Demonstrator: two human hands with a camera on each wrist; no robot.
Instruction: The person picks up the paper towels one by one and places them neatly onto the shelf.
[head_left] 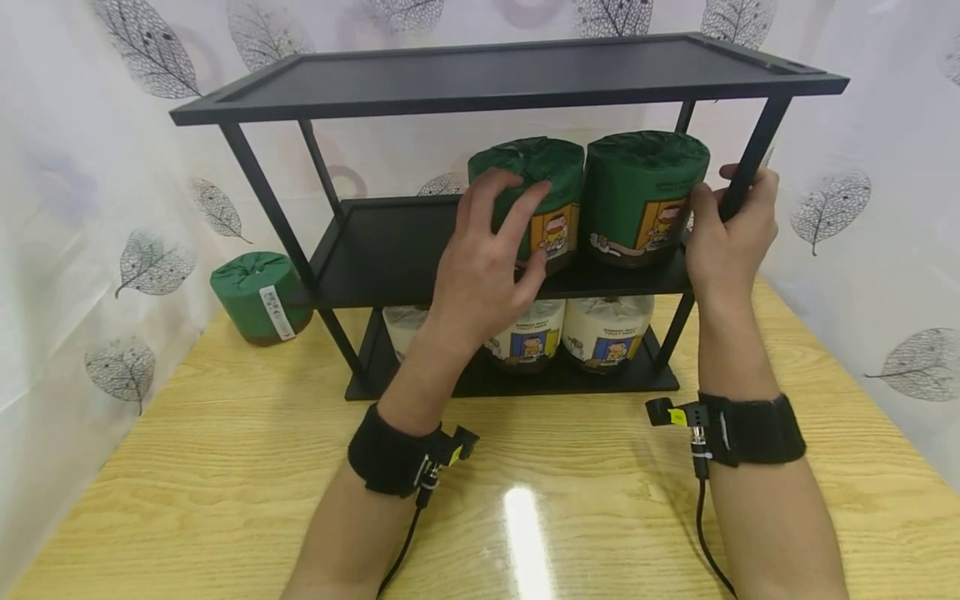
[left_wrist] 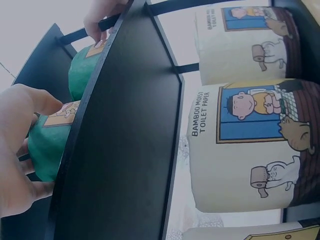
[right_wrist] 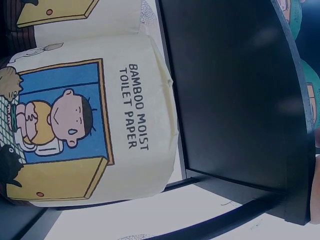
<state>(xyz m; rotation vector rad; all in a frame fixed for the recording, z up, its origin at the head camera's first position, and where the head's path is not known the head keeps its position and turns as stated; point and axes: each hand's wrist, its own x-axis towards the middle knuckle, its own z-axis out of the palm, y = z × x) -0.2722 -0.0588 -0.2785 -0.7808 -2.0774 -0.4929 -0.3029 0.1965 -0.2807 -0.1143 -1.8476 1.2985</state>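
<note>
A green-wrapped toilet paper roll (head_left: 562, 196) stands on the middle shelf of a black rack. My left hand (head_left: 480, 258) holds it, fingers over its upper left side and thumb low on its front; the left wrist view shows the same grip on the roll (left_wrist: 47, 150). Beside it, to the right, stands a second green toilet paper roll (head_left: 637, 196). My right hand (head_left: 731, 233) grips the rack's front right post (head_left: 757, 154), its thumb on the inner side close to the second roll. Whether that thumb touches the roll, I cannot tell.
Several cream toilet paper rolls (head_left: 609, 333) stand on the bottom shelf, one partly behind my left arm. Another green roll (head_left: 258, 296) sits on the wooden table (head_left: 570, 500), left of the rack. The top shelf (head_left: 495, 71) overhangs both hands. A leaf-patterned curtain (head_left: 67, 250) hangs behind.
</note>
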